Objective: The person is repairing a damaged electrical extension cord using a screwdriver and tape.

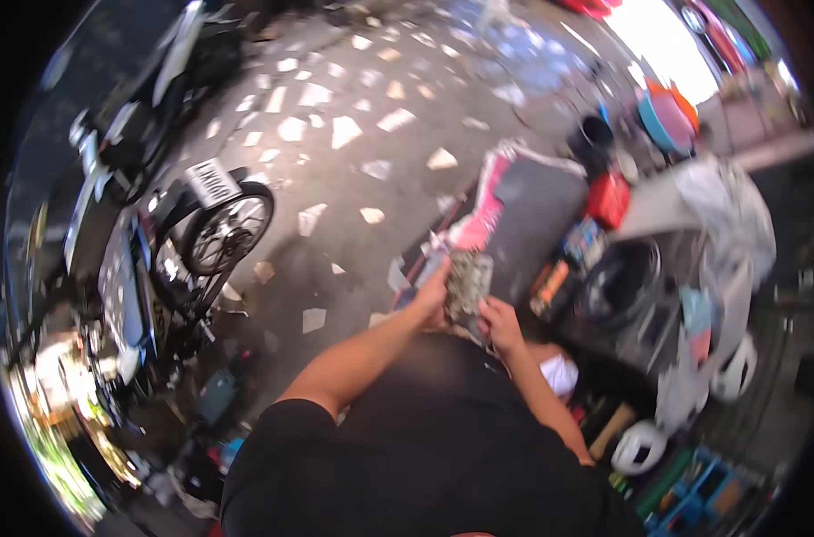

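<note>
The left hand (435, 292) is clamped on the left edge of a mottled grey-brown block (469, 281); the right hand (502, 326) meets its lower-right corner, gripping or merely touching, too blurred to tell. The block looks stiff, probably fairly heavy, best held by opposite edges. Both forearms angle inward, before the near end of a dark, pink-edged slab (541, 208).
</note>
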Demonstrator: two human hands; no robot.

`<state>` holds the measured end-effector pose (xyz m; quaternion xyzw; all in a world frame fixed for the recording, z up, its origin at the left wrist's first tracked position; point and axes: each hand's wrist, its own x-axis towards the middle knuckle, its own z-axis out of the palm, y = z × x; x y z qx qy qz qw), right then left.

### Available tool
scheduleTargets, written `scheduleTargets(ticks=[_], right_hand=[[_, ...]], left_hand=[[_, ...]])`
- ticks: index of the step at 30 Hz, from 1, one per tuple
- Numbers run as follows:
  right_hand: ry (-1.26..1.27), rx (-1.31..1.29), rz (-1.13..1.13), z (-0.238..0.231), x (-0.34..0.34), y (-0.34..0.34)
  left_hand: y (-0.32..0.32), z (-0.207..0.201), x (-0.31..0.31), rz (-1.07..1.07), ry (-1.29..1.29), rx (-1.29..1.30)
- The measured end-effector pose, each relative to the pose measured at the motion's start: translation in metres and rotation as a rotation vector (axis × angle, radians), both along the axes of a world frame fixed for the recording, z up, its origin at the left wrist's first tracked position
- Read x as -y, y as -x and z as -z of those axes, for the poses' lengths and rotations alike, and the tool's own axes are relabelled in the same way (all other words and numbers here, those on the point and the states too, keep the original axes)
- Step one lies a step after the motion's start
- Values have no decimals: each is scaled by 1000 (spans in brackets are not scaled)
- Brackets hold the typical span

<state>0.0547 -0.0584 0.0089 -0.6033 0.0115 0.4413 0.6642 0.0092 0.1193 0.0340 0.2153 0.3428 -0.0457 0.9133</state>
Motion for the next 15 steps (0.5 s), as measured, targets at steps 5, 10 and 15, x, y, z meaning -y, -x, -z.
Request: scheduleTargets(ticks=[5, 10, 15], right_hand=[[33, -17, 141, -18, 19, 1], [-16, -105, 196, -12, 56, 5], [-13, -164, 220, -5, 80, 7]], left_hand=[[-6, 49, 12, 151, 101, 180], [-8, 39, 40, 240, 198, 300], [-21, 24, 57, 361, 260, 315]])
